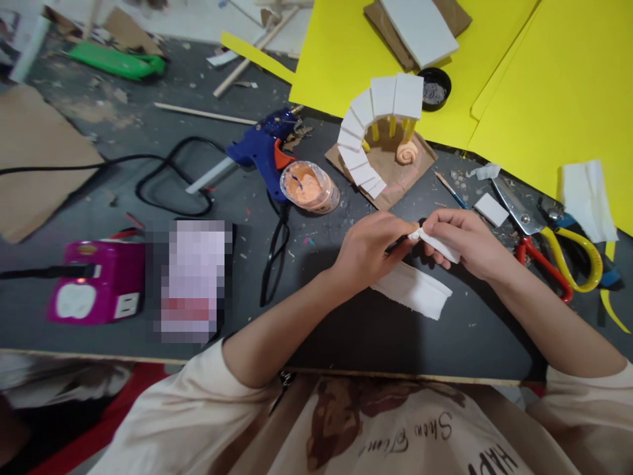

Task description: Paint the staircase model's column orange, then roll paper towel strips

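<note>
My left hand (372,249) is closed round a thin dark tool, a pen or brush handle (397,245), whose tip meets a small white rolled strip (438,243). My right hand (469,243) pinches that white strip from the right. Both hands hover over the dark table (316,330), just above a flat white piece of foam or paper (413,290). Behind them stands a small model spiral staircase (378,125) with white steps and yellow posts on a brown card base, with an orange swirl beside it.
An open tub of orange paste (309,187) and a blue glue gun (262,148) with black cable lie left of the model. Yellow-and-red scissors (558,251), a paintbrush (450,190) and white scraps sit right. Yellow sheets (558,86) cover the back right. A magenta power box (96,280) is at left.
</note>
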`<state>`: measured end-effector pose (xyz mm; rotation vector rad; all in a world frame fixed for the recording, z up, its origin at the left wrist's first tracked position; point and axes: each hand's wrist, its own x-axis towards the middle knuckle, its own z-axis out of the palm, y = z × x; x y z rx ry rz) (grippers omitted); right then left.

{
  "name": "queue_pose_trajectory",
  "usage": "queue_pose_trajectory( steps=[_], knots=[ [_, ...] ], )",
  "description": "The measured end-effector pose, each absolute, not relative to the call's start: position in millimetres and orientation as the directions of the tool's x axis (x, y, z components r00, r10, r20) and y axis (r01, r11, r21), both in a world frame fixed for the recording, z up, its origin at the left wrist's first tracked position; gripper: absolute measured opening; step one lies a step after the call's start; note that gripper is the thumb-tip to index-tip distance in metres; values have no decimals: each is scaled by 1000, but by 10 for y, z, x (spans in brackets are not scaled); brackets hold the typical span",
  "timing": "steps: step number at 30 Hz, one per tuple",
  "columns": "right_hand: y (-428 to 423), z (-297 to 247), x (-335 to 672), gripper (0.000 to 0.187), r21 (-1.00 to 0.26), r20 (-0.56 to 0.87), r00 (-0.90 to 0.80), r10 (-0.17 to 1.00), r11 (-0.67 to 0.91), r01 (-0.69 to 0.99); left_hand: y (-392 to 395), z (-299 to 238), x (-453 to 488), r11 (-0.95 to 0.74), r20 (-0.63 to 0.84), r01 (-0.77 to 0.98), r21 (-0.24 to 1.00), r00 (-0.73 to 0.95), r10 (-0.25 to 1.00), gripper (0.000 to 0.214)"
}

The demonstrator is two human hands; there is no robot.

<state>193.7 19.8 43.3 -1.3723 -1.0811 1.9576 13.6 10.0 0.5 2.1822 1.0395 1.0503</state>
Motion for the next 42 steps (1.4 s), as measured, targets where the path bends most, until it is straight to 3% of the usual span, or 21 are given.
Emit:
queue_pose_trajectory(
  steps=[10, 14, 16, 18, 21, 25, 31, 42],
  knots=[
    [239, 443, 1967, 27, -782, -568, -415, 711, -623, 2, 120, 5, 141, -638, 498, 338, 692, 416, 761, 20],
    [221, 422, 1971, 31, -817, -536, -472, 700, -570, 83, 125, 13, 139, -647, 533, 317, 694, 377, 757, 17],
    [196, 409, 1973, 29, -900, -437, -417, 797, -392, 193, 123, 35, 142, -622, 516, 317, 716, 362, 777, 17],
    [167, 397, 1975, 23, -927, -195, -334, 922, -63, 369, 121, 60, 144, -581, 479, 342, 739, 339, 810, 15],
    [137, 380, 1979, 17, -712, 173, -402, 899, 397, 579, 123, 85, 141, -518, 426, 389, 762, 301, 853, 14],
    [142, 361, 2000, 16, -481, 313, -528, 789, 612, 628, 129, 78, 134, -490, 409, 372, 788, 278, 869, 13],
    [145, 355, 2001, 14, -411, 412, -550, 726, 687, 599, 119, 62, 140, -470, 396, 336, 816, 266, 879, 14],
    [117, 346, 1974, 16, -683, 251, -478, 842, 504, 529, 98, 58, 157, -427, 346, 339, 838, 272, 898, 12]
  ],
)
